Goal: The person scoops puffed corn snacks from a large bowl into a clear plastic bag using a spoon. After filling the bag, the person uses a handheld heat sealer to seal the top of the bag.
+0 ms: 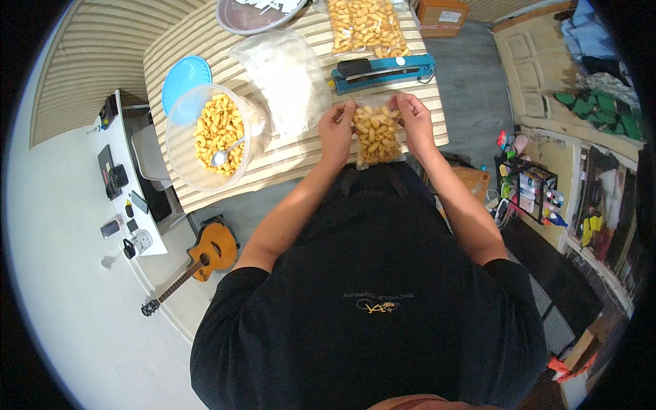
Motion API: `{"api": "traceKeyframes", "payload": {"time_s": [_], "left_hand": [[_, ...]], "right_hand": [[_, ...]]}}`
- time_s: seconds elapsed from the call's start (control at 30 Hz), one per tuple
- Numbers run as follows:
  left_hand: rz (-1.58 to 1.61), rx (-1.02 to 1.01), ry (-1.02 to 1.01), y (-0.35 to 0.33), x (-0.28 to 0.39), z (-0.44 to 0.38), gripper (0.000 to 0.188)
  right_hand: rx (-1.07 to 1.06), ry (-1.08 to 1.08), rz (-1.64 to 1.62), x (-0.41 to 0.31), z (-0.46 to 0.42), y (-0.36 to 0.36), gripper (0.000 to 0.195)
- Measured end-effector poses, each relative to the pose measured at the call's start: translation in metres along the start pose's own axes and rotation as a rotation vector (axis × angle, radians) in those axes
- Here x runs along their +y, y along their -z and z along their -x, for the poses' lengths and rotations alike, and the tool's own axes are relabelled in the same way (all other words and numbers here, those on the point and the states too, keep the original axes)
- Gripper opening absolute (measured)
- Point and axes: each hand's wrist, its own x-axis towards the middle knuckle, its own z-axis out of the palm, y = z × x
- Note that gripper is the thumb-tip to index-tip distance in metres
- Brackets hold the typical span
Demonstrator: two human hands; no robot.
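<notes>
Between my hands is a clear plastic bag (378,134) filled with curved, yellow-brown puffed snacks. My left hand (336,130) pinches its upper left corner, and my right hand (416,122) grips the upper right side. The bag is at the table's near edge, close to my body. Just beyond it lies a blue impulse heat sealer (384,73) with a black part on top. Left of my hands, a stack of clear plastic bags (289,82) rests on the striped tablecloth (287,159). Further left, a large clear tub (179,148) holds loose snacks (220,128) and a metal spoon (219,158).
A round blue lid (187,79) lies behind the tub. Filled snack bags (366,25) and a grey basin (230,18) with white pieces are at the far side. An acoustic guitar (212,252) stands left of me; a cardboard box (442,18) is beyond the table.
</notes>
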Motion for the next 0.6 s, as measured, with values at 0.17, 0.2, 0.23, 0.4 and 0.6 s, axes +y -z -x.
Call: {"api": "traceKeyframes", "payload": {"time_s": [0.17, 0.2, 0.23, 0.4, 0.6], "left_hand": [[-0.056, 0.052, -0.034, -0.009, -0.018, -0.020, 0.029], [-0.072, 0.056, -0.014, -0.011, -0.021, -0.023, 0.029], [-0.087, 0.061, 0.006, -0.013, -0.023, -0.027, 0.030], [0.002, 0.115, 0.073, -0.031, -0.036, -0.045, 0.031], [-0.049, 0.153, 0.000, -0.045, -0.055, -0.068, 0.029]], "right_hand": [[-0.012, -0.099, -0.039, 0.002, -0.016, 0.011, 0.032], [-0.018, -0.125, -0.042, 0.003, -0.022, 0.016, 0.031], [-0.008, -0.148, -0.056, 0.004, -0.028, 0.020, 0.031], [0.058, -0.217, -0.088, 0.015, -0.062, 0.030, 0.030], [0.069, -0.166, -0.220, 0.038, -0.093, 0.038, 0.030]]}}
